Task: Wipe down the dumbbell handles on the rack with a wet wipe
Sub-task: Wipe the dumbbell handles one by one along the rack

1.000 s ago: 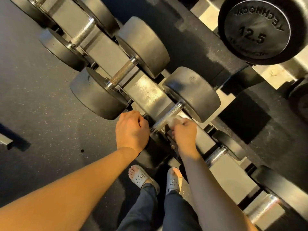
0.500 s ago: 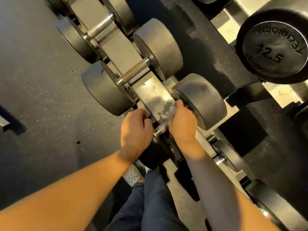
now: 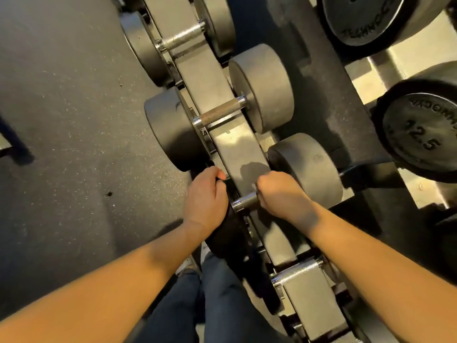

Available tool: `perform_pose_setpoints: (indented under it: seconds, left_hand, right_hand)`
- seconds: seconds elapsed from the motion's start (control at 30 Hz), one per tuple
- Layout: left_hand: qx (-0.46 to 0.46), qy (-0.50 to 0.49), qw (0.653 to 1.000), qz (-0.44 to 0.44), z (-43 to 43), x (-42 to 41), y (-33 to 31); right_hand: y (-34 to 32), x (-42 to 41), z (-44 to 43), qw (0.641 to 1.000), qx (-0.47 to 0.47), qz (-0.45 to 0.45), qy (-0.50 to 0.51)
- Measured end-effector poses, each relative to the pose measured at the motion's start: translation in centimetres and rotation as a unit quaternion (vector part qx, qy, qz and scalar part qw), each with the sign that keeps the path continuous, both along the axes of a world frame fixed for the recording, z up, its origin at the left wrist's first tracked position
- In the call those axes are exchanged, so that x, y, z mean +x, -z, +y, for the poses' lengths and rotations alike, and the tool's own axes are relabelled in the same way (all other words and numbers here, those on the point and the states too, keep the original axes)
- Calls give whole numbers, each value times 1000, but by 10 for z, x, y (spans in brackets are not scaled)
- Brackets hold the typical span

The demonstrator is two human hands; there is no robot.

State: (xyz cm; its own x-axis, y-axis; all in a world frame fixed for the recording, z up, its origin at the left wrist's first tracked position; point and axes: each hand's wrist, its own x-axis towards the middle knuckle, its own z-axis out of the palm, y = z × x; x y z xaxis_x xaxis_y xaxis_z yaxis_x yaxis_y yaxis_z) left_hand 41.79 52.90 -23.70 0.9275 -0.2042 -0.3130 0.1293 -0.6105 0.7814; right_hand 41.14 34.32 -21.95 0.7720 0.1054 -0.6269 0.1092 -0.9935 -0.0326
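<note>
Mid-task: right hand (image 3: 284,196) wraps chrome steel dumbbell handle (image 3: 245,201), wipe unseen; left hand (image 3: 206,199) grips its black round head (image 3: 227,235). Neighbouring knurled handles (image 3: 217,112) judged outstanding.

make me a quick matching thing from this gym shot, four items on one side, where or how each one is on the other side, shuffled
1. left hand
2. right hand
3. middle knurled handle
4. 12.5 dumbbell

A. at the picture's right edge, behind the front row
B. curled round the near handle
C. bare, no hand on it
D. grips the rim of the dark weight head

Pairs: 1-D, 2-B, 3-C, 4-A
</note>
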Motion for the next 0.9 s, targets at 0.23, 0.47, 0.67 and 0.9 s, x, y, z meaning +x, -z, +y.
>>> perform_pose_setpoints:
  seconds: [0.23, 0.47, 0.67, 0.9]
  left_hand:
    - [2, 35, 996, -77, 22, 41, -30]
    - [136, 39, 948, -284, 49, 149, -26]
    - [25, -221, 973, -63, 51, 203, 6]
    - [71, -225, 972, -1, 46, 207, 15]
  right_hand:
    - [16, 32, 36, 942, 201, -124, 237]
    - [12, 94, 53, 851, 371, -198, 315]
    - [30, 140, 54, 871, 260, -305, 283]
    - [34, 159, 83, 942, 240, -135, 192]
